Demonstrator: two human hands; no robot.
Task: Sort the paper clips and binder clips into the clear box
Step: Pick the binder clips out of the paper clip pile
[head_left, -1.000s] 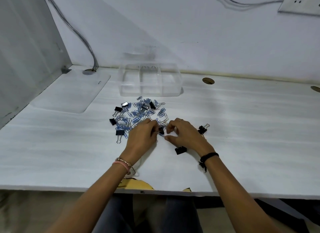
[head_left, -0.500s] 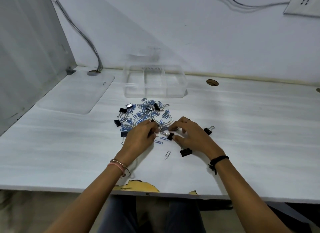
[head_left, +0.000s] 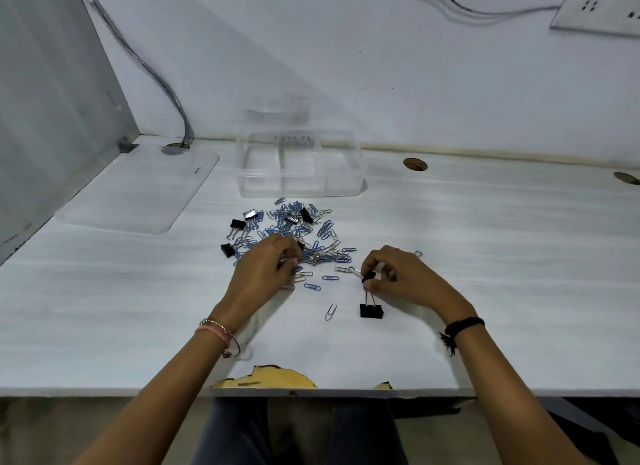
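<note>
A heap of blue and silver paper clips (head_left: 298, 234) mixed with black binder clips lies on the white desk in front of the clear box (head_left: 299, 165), which stands open with dividers inside. My left hand (head_left: 263, 270) rests on the near edge of the heap, fingers curled around a few clips. My right hand (head_left: 398, 277) has pulled away to the right and pinches a small black binder clip (head_left: 369, 276) just above the desk. Another black binder clip (head_left: 371, 310) lies below that hand. A lone silver paper clip (head_left: 330, 312) lies nearby.
The box's clear lid (head_left: 138, 191) lies flat at the left by the grey partition. Cable holes (head_left: 415, 164) sit in the desk at the back right. The front desk edge (head_left: 273, 378) is chipped. Cables run down the back wall.
My right hand has drawn a black binder clip out of the heap and moved it right. Several paper clips were dragged loose toward me. The left hand stayed at the heap.
</note>
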